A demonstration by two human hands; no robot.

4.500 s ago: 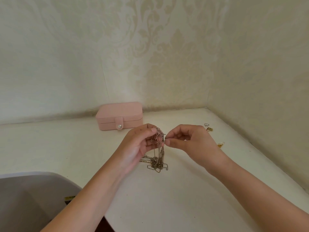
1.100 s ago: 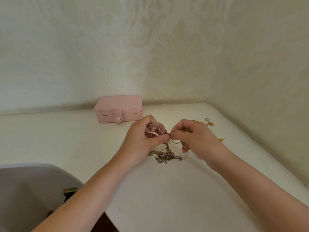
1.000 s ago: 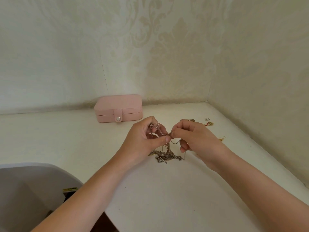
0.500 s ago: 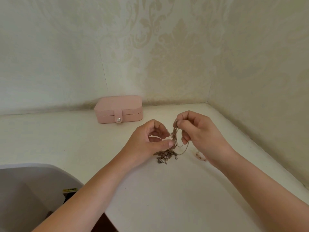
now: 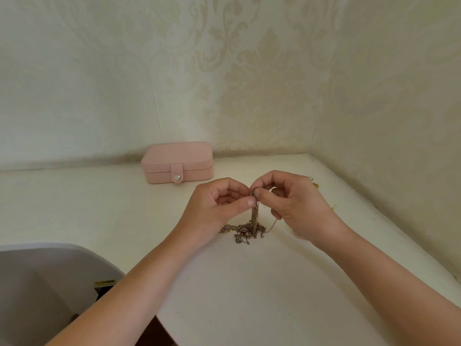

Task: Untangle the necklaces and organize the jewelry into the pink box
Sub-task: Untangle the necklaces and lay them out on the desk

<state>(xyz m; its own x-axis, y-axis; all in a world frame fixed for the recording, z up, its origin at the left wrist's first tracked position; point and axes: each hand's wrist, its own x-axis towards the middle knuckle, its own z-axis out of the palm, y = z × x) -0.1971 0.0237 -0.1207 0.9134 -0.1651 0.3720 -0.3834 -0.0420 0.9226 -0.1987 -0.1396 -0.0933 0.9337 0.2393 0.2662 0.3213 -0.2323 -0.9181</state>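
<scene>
Pale patterned wallpaper [image 5: 249, 71] closes the corner behind a white worktop [image 5: 249, 283]. Against the back wall stands the pink box [image 5: 178, 162], lid shut and snap strap fastened. In front of the box, a little to its right, the left hand [image 5: 214, 208] and the right hand [image 5: 296, 206] meet. Each grip is narrow, thumb and forefinger pinching the top of the tangled necklaces [image 5: 253, 221]. Thin chains hang from there down to a small knotted heap on the worktop. I judge these chains very light, limp and easy to kink or snap, so it is better to take 1 strand close to the knot and tease it loose gently, not pull. Small gold pieces [image 5: 315, 184] lie right of the box, beyond the right hand.
</scene>
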